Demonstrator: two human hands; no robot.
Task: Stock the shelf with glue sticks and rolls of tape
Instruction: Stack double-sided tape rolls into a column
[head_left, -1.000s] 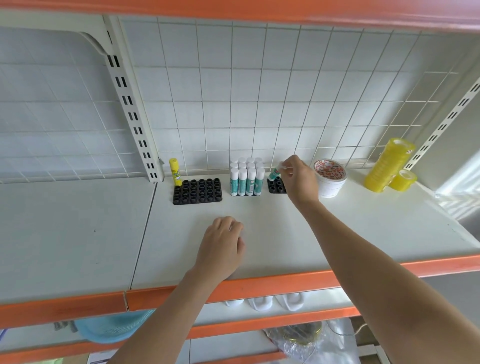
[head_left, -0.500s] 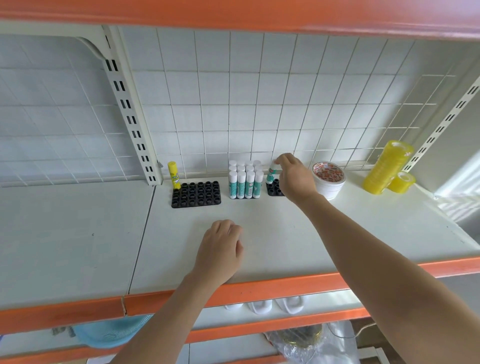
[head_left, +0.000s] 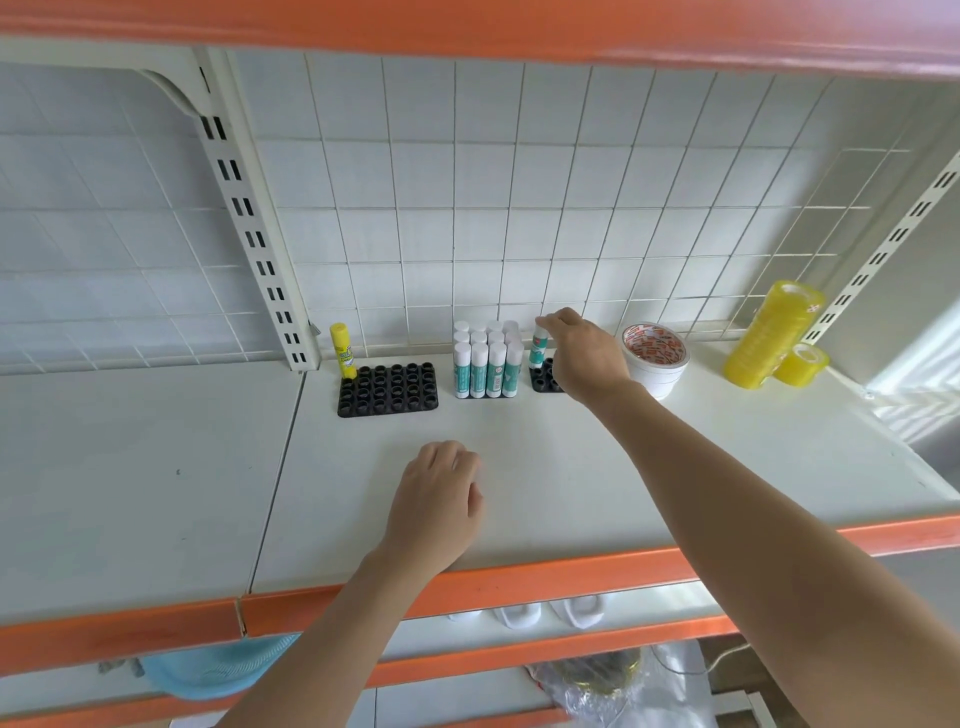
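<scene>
My right hand (head_left: 584, 358) pinches the white cap of a teal-and-white glue stick (head_left: 537, 351) that stands upright in a small black holder (head_left: 542, 378), mostly hidden behind the hand. Left of it, several teal-and-white glue sticks (head_left: 485, 364) stand packed together. A yellow glue stick (head_left: 342, 351) stands at the back left corner of a black holder tray (head_left: 389, 389). A white tape roll with a red print (head_left: 654, 353) sits right of my hand; yellow tape rolls (head_left: 769, 335) lie further right. My left hand (head_left: 439, 504) rests flat on the white shelf (head_left: 571, 467).
A wire grid backs the shelf, with a slotted upright (head_left: 249, 223) at the left. An orange lip (head_left: 519, 577) runs along the shelf's front edge. Below are a blue basket (head_left: 218, 670), white items and a plastic bag.
The glue stick in my right hand has gone from tilted to upright in the small black holder. My left hand has stayed put.
</scene>
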